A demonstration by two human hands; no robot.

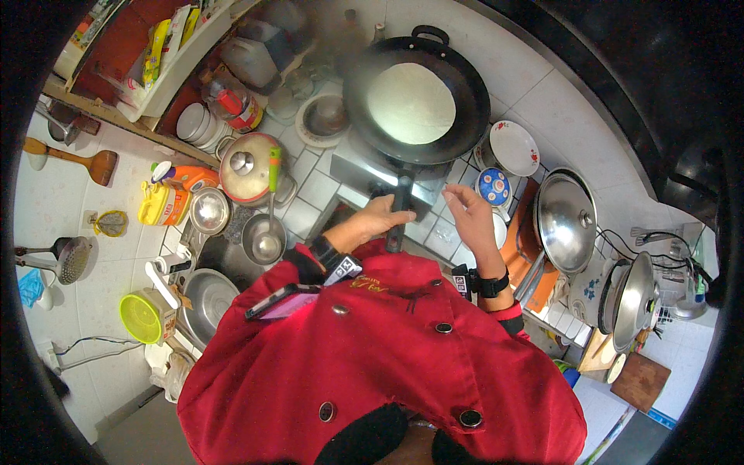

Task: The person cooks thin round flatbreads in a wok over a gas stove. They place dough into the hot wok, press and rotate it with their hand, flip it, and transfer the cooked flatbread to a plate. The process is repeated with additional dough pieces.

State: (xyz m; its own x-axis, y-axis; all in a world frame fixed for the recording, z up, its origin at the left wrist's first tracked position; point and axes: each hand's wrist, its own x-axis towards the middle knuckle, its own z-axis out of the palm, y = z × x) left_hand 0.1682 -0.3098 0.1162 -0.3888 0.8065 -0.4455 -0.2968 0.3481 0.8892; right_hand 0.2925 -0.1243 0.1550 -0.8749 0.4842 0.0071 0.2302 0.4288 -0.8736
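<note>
A black wok (471, 110) sits over the stove, and a pale round flatbread or pancake (411, 103) lies flat in it. The wok's long black handle (399, 215) points back towards my body. My left hand (374, 219) is at that handle, its thumb extended beside it; whether the fingers close around the handle is hard to see. My right hand (469, 214) is raised to the right of the handle, touching no object, its fingers bent and the thumb near the fingertips. A blue patterned round lid (494, 186) is just beyond it.
Left of the stove stand a lidded pot (247, 168) with a green-handled ladle (273, 174) across it, a steel bowl (210, 210) and a sink (226, 253). To the right are a flowered enamel bowl (515, 148), a domed steel lid (565, 224) and an orange board (520, 250).
</note>
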